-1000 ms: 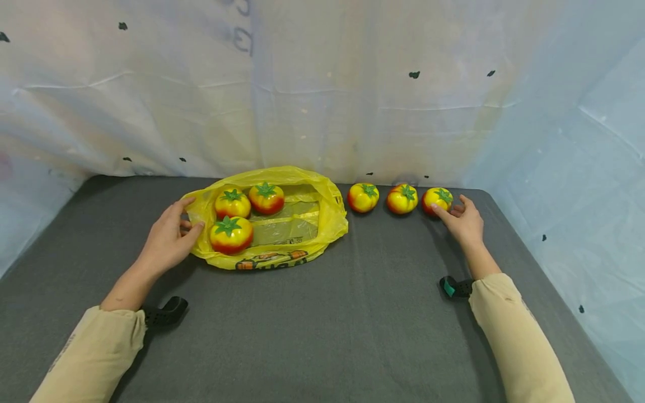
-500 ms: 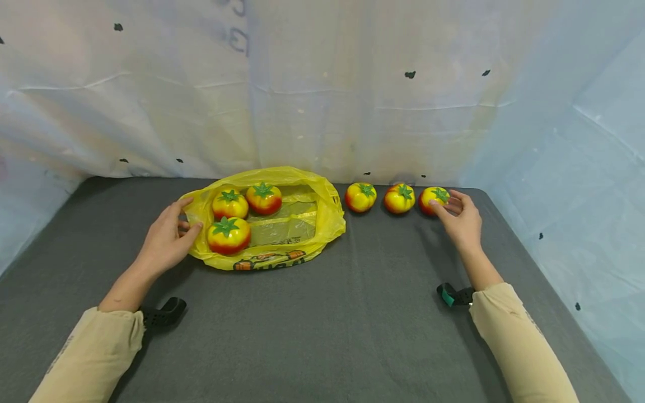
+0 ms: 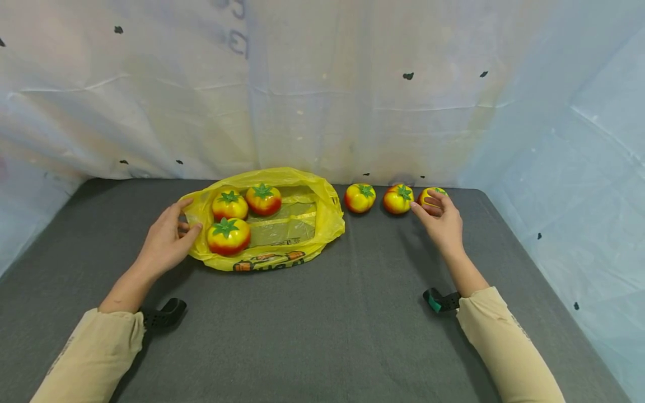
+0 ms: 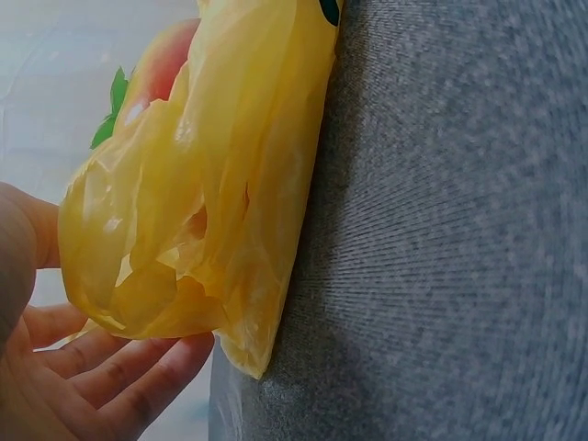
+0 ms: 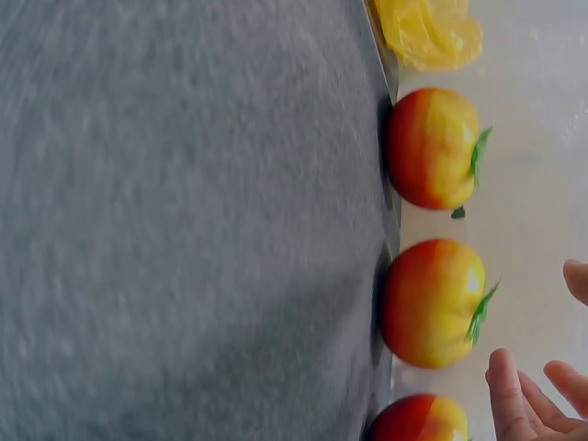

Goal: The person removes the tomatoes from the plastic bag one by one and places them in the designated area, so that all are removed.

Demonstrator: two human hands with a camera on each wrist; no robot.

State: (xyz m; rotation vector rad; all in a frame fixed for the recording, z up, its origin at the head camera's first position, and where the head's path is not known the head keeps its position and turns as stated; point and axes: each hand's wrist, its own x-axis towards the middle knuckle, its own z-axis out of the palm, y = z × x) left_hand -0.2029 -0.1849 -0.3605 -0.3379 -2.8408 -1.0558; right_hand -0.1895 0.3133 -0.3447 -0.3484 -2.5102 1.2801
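Note:
A yellow plastic bag [image 3: 330, 224] lies with its mouth spread wide, three red-and-yellow toy tomatoes [image 3: 229, 236] inside at its left. At the bag's left edge my left hand [image 3: 168, 238] holds the rim between thumb and fingers; the left wrist view shows fingertips [image 4: 170, 367] against the plastic. Three more toy tomatoes stand in a row right of the bag: the left one [image 3: 360, 198], the middle one [image 3: 398, 199] and the right one [image 3: 432, 193]. My right hand [image 3: 443, 224] hovers by the last two, fingers spread and holding nothing, partly covering the right tomato.
A dark grey table [image 3: 312, 336] extends beneath everything. Pale plastic sheeting [image 3: 302, 112] hangs close behind the bag and the row of tomatoes. More sheeting [image 3: 579, 196] rises at the right side. Each wrist carries a black strap mount [image 3: 166, 313].
My right hand has moved left from around the rightmost tomato towards the middle one, leaving the tomatoes in place. The left hand stays at the bag's rim.

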